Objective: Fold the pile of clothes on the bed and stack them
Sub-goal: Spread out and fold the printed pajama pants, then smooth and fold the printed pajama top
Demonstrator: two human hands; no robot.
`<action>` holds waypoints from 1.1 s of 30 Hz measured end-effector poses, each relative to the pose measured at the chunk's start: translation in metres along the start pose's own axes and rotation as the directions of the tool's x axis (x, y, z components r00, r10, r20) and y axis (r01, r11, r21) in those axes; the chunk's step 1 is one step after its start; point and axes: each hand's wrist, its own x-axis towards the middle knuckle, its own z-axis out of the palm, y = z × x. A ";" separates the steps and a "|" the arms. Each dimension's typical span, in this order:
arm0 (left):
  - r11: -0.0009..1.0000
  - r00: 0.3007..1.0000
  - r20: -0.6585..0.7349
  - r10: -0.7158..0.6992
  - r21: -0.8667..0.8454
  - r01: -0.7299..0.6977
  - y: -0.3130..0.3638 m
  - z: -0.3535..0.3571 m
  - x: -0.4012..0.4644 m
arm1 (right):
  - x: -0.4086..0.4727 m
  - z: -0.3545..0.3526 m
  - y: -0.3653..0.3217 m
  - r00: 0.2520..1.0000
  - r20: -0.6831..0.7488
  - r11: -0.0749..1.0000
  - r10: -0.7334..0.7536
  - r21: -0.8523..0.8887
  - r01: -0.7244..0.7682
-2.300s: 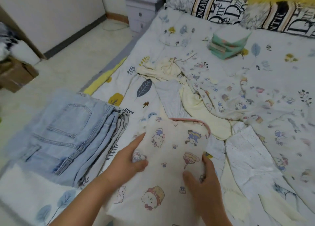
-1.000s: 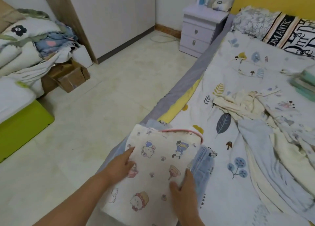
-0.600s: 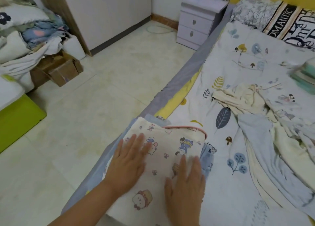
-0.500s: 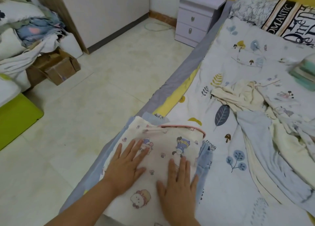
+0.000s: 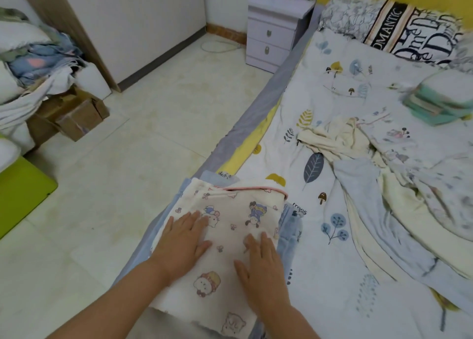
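Note:
A folded white cartoon-print garment [image 5: 230, 218] with a pink trim lies on top of the folded blue jeans [image 5: 290, 230] at the bed's left edge. My left hand [image 5: 183, 241] presses flat on its left half, fingers straight. My right hand [image 5: 263, 264] lies flat on its right half near the jeans. A loose pile of unfolded clothes [image 5: 378, 175], cream, pale blue and printed, spreads over the right side of the bed [image 5: 325, 87].
A folded green and white stack [image 5: 440, 98] sits at the far right of the bed, with pillows [image 5: 399, 29] behind. A lilac nightstand [image 5: 273, 36] stands by the bed head. Cardboard boxes [image 5: 74, 116] and bedding sit across the tiled floor [image 5: 133, 144].
I carried the folded cartoon garment from the bed's middle to the left and laid it on the jeans. Both hands went from gripping its sides to lying flat on top and slid toward me.

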 end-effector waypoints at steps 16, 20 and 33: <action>0.933 0.944 -0.031 0.330 -0.145 -0.330 0.170 -0.080 -0.062 | -0.122 -0.122 0.079 0.997 -0.064 0.998 -0.048 0.033 0.050; 0.909 0.915 0.004 0.402 -0.118 -0.399 0.241 -0.086 -0.067 | -0.154 -0.152 0.135 0.997 -0.077 0.999 0.024 0.037 -0.022; 0.858 0.868 0.019 0.496 -0.166 -0.486 0.459 -0.051 -0.059 | -0.234 -0.230 0.342 0.980 -0.090 0.982 0.180 0.074 -0.173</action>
